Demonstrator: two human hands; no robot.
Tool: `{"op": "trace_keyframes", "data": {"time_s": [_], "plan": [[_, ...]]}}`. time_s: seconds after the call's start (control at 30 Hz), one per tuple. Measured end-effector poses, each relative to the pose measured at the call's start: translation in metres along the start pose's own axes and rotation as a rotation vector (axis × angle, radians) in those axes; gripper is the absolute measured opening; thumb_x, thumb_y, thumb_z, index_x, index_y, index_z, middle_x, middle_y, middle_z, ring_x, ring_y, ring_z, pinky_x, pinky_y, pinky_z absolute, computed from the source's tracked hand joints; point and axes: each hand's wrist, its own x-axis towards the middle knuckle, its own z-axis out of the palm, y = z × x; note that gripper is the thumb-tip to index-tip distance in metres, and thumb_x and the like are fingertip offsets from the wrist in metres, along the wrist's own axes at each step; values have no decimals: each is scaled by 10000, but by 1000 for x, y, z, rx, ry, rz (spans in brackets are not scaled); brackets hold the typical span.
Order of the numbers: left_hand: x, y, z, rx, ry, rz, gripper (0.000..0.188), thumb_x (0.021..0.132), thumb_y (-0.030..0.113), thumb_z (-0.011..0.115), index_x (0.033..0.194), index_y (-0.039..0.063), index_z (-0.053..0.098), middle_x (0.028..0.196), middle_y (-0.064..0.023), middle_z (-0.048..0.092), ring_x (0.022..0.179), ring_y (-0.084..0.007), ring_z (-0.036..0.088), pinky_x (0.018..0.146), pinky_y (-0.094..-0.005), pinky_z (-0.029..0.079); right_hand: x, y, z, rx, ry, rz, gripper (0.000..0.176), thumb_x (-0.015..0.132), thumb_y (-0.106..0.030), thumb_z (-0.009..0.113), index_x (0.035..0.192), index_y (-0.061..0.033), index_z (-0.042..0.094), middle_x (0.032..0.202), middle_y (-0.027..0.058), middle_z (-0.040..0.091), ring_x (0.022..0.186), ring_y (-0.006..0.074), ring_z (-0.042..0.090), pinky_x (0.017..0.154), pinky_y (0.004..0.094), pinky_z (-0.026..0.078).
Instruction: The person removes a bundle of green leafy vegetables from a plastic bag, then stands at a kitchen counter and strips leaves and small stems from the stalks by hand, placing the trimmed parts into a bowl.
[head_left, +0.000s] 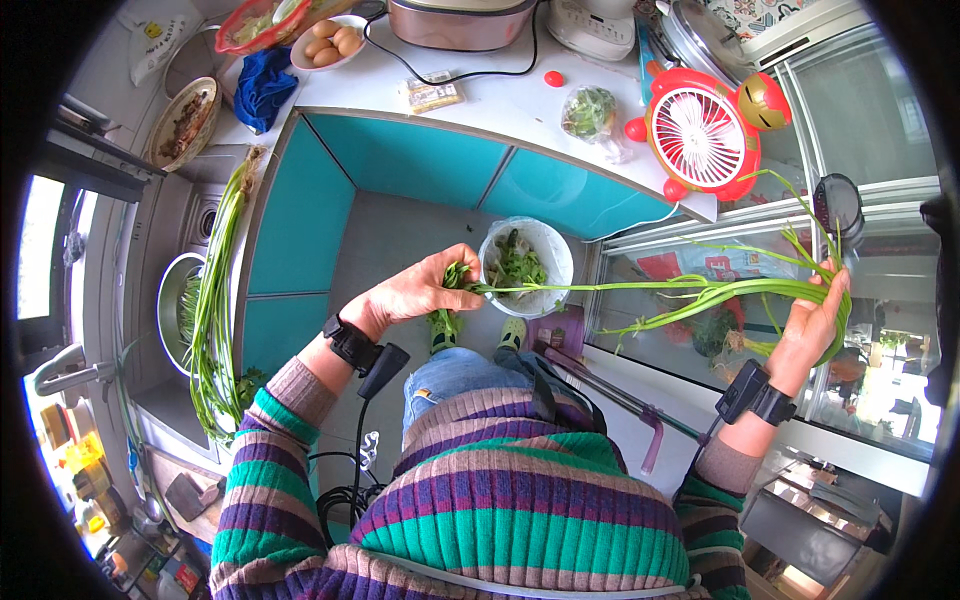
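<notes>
My left hand (431, 289) pinches the leafy end of a thin green stalk and a tuft of leaves (454, 279). From there the stalk (585, 287) runs taut to the right. My right hand (811, 319) grips a bunch of long green stalks (720, 296), which look like Chinese celery. They bend around the hand, and a pale rooty end (733, 341) shows near the wrist. Beneath the stretched stalk stands a white bin (564, 251) with a plastic liner. Torn green leaves (519, 262) lie inside it.
Long scallions (214, 300) lie along the sink edge beside a metal bowl (166, 300). The white counter (487, 90) holds eggs (328, 43), a bagged green vegetable (589, 112) and a red fan (701, 139). A glass-sided cabinet (645, 262) stands to the right, with a purple-handled pole (600, 382) nearby.
</notes>
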Motion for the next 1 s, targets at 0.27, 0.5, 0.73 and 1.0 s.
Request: {"op": "trace_keyframes", "data": {"time_s": [0.27,0.5,0.73,1.0], "plan": [[4,2,-6,-155,-162,-190,290,914,259,625,1038,-1,660,822,-39,669,699,-103,602,637,-226,491,-2,-2,-3,20,-9,37,277,921,-219,617,1121,-32,578,1020,78,639,924,127,586,751,245,458],[5,-1,-8,-146,-330,-217,297,941,256,582,1037,-17,650,904,-64,686,834,-133,644,761,-260,516,-2,-2,-4,-13,-4,20,269,923,-225,617,1117,-41,584,1026,66,641,946,121,587,758,240,455],[6,5,-4,69,-342,-99,222,879,212,675,1010,33,659,896,-22,686,866,-96,623,786,-250,485,-2,0,-5,6,-3,54,265,917,-224,625,1109,-45,587,1018,63,640,924,118,582,759,240,452],[5,8,-3,186,-301,-81,189,868,212,689,984,63,678,846,25,658,808,-83,582,765,-249,466,-1,2,-3,24,-34,36,268,912,-221,632,1098,-31,591,1006,70,644,894,114,580,745,235,458]]}}
